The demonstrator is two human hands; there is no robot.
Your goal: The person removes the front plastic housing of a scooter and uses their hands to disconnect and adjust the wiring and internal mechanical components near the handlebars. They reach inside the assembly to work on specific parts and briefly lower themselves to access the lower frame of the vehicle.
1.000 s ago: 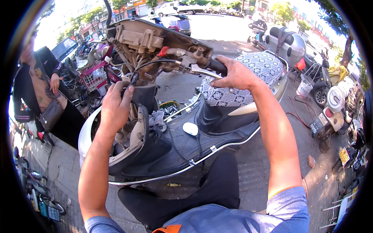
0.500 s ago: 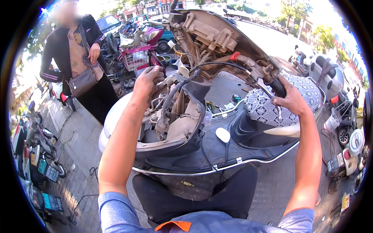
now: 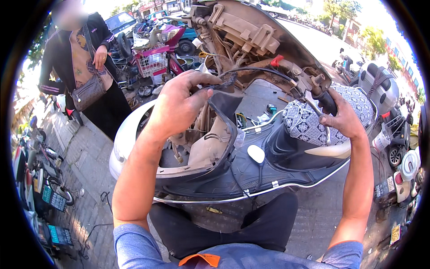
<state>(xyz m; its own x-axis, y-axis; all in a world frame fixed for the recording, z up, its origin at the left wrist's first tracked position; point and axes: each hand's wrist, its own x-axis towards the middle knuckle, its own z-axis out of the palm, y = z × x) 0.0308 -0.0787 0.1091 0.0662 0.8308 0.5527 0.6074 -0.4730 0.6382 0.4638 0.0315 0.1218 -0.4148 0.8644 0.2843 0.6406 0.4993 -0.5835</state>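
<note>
My left hand point(image 3: 181, 99) has its fingers closed around a dark wrapped cable bundle point(image 3: 225, 80) above the scooter's open front body point(image 3: 209, 148). My right hand point(image 3: 341, 120) grips a black handlebar grip point(image 3: 327, 102) and the silver brake lever point(image 3: 313, 104) beside it. The handlebar assembly point(image 3: 244, 31) is raised and tilted, showing its dusty underside, fittings, wires and a small red part point(image 3: 276, 60). A patterned seat cover point(image 3: 299, 117) lies behind my right hand. A white oval mirror point(image 3: 255, 153) rests on the footboard point(image 3: 228, 187), and small tools point(image 3: 257, 120) are behind it.
A person point(image 3: 83, 76) with a shoulder bag point(image 3: 89, 93) stands at the left. Parked scooters point(image 3: 49, 188) line both sides. A magenta scooter with a basket point(image 3: 150, 62) is behind. A silver top box point(image 3: 383, 87), white bucket point(image 3: 380, 141) and cables point(image 3: 96, 210) surround the scooter.
The view has swung, showing more of the bystander. My left hand has moved right from the front body's far side onto the cable bundle, which is lifted. My right hand keeps hold of the grip.
</note>
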